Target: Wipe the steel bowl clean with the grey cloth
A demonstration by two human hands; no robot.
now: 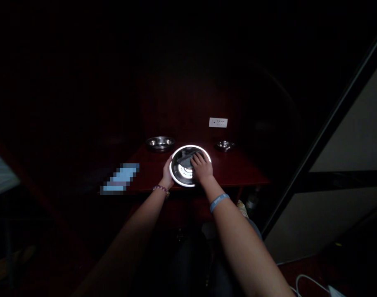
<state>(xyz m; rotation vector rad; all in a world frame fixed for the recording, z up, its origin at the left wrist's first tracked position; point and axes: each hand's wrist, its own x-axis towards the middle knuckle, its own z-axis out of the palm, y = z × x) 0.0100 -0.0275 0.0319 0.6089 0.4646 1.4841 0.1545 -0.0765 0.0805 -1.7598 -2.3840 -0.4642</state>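
Note:
A shiny steel bowl (183, 171) is tilted up at the near edge of a dark red table (238, 173). My left hand (167, 173) grips the bowl's left rim, fingers curled round it. My right hand (202, 166) is inside the bowl with its fingers bent, pressing what looks like a dark cloth against the inner wall; the cloth is hard to make out in the dim light. A beaded band is on my left wrist and a blue band on my right.
A second steel bowl (160, 142) stands at the back left of the table, a smaller one (225, 145) at the back right. A white wall socket (218, 122) is above. A blurred flat item (120, 178) lies at the left. White cable (309, 282) on the floor.

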